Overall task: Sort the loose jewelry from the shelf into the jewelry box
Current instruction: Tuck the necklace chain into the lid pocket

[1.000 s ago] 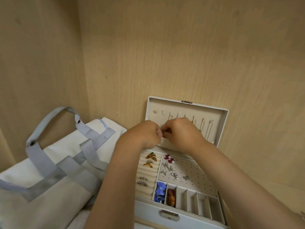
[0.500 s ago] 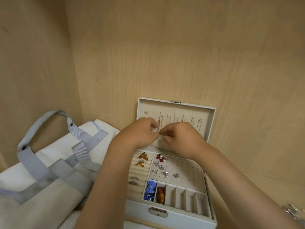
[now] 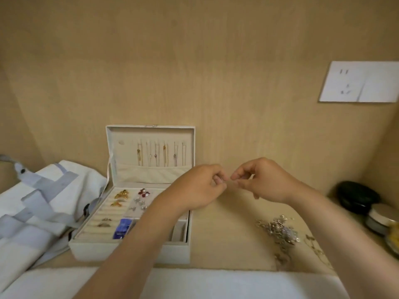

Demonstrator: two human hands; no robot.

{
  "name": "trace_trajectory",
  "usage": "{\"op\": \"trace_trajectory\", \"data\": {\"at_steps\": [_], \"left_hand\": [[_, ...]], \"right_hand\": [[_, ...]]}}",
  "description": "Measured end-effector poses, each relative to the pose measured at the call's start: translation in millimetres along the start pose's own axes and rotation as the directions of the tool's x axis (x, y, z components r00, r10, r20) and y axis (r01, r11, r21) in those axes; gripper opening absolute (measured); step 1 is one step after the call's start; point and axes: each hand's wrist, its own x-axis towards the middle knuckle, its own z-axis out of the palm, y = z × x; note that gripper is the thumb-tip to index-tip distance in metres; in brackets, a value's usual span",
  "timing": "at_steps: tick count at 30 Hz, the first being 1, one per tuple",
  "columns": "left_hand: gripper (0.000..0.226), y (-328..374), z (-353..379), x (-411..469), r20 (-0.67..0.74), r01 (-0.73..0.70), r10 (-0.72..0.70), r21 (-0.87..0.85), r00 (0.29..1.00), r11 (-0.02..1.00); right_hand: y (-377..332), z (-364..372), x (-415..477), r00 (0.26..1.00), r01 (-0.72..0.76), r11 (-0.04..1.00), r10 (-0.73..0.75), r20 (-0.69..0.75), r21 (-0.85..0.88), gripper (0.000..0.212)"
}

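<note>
Your left hand and right hand meet in mid-air, knuckles up, fingers curled in and the tips of thumb and forefinger drawn toward each other. That is a pose for working something very fine, perhaps a clasp or chain, but the gap between the tips is blurred and I cannot tell whether either hand has hold of anything.

The jewelry box sits at 8 o'clock from your hands. Its lid stands upright against the back wall, so the necklaces hang straight from their hooks rather than tangling. Below, gold pieces and rings lie in the ridged rolls, which keep them apart.

The loose jewelry lies in a heap on the shelf at 4 o'clock from your hands, well apart from the box. Judging by that heap, plenty remains to sort, and the knotted pieces will likely need teasing loose before they go in.
</note>
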Motion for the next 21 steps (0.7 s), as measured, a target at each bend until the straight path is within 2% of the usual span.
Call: {"op": "trace_trajectory", "data": {"at_steps": [5,10,14,21], "left_hand": [[0.014,43.7,68.3,20.4,0.125,-0.043,0.045,-0.023,0.991,0.999],[0.01,60.6,119.4,30.7,0.201,-0.013,0.018,-0.027,0.979,1.0],[0.009,73.0,147.9,33.6,0.176,-0.012,0.018,-0.035,0.984,0.999],[0.017,72.4,181.9,32.1,0.118,-0.177,0.164,0.106,0.979,0.979]], "right_hand": [[62.1,-27.6,-47.9,0.993,-0.115,0.99,0.116,0.001,-0.084,0.011],[103.3,-37.2,-78.1,0.983,-0.181,0.973,0.181,-0.014,-0.142,0.009],[126.9,-44.9,-89.8,0.976,-0.215,0.968,0.217,0.005,-0.133,0.014],[146.0,-47.1,-99.3,0.948,-0.268,0.953,0.287,0.14,-0.14,0.007]]}}
